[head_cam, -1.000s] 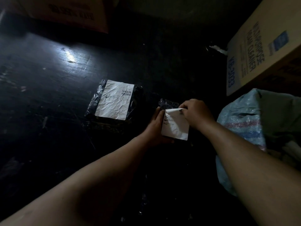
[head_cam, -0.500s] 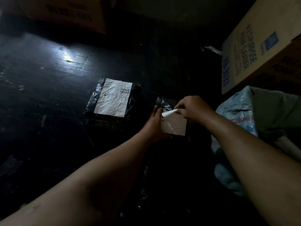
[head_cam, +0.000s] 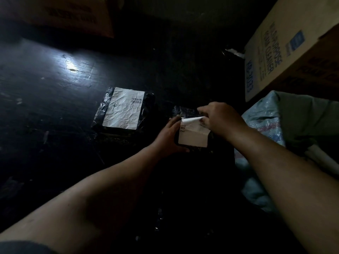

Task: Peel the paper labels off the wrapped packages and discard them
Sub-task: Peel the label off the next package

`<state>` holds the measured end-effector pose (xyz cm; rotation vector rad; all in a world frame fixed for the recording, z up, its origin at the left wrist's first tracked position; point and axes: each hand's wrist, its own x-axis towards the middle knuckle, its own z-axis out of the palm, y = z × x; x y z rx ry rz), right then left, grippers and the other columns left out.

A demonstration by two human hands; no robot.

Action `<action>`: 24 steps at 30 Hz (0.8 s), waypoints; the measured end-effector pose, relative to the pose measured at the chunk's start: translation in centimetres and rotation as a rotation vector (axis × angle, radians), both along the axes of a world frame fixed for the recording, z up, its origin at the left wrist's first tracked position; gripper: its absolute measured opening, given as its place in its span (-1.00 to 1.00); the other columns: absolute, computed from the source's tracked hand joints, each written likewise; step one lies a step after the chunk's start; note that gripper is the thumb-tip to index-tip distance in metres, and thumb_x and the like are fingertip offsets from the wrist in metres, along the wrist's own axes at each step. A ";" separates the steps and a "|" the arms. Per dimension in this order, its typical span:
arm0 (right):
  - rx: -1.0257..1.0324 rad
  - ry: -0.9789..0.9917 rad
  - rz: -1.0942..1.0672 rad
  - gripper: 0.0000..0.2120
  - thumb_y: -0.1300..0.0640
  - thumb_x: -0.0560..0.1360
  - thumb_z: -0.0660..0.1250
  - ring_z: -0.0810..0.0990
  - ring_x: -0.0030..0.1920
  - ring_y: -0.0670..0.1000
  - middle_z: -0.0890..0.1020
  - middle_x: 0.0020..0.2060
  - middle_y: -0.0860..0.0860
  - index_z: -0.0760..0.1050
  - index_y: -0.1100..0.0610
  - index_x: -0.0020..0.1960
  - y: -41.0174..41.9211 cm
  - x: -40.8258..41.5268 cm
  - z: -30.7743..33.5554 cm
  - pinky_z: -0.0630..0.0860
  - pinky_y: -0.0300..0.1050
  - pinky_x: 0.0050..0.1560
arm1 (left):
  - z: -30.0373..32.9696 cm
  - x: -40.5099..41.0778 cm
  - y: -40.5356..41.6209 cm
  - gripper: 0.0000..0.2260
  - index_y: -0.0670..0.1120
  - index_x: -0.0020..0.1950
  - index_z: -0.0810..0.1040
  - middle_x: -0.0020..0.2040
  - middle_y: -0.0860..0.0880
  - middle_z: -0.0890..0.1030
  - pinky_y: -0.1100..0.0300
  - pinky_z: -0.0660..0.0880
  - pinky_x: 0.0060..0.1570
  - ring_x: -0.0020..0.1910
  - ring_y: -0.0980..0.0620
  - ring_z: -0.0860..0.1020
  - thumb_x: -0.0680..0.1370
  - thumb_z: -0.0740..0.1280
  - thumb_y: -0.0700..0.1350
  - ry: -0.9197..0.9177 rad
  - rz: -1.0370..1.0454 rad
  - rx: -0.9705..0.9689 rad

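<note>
Both hands are closed: left hand (head_cam: 169,137) braces the small black package (head_cam: 185,111) while right hand (head_cam: 218,118) pinches the label (head_cam: 192,138), best peeled low and steadily

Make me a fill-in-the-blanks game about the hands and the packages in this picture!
1. The right hand pinches the top edge of the small label and peels it off the ____ package.
2. The left hand steadies the small package from its ____ side.
3. The bigger package on the floor has its label ____ on, untouched.
4. The blue writing is on the cardboard ____.

Missing words: small; left; fully; box
</note>
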<state>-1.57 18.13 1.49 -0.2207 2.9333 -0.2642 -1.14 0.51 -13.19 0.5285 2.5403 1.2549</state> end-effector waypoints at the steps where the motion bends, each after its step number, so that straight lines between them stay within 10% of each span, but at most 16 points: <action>1: 0.003 0.001 0.004 -0.71 0.12 0.52 0.32 0.55 0.16 0.15 0.58 0.15 0.08 0.58 0.06 0.23 -0.1 0.1 0.0 0.45 -0.10 0.06 | -0.1 0.0 0.0 -0.02 -0.16 0.52 0.28 0.58 -0.13 0.16 -0.13 0.23 0.46 0.56 -0.17 0.12 0.21 0.67 0.01 -0.002 0.007 -0.002; 24: -0.020 -0.049 -0.014 -0.85 0.16 0.47 0.39 0.62 0.03 0.01 0.68 0.00 0.02 0.68 0.04 0.01 0.2 3.8 4.6 0.54 -0.11 0.05 | -0.2 -0.4 0.4 -0.03 -0.21 0.56 0.20 0.60 -0.15 0.08 0.26 0.10 0.41 0.56 -0.09 0.13 0.29 0.64 -0.01 0.035 -0.057 -0.174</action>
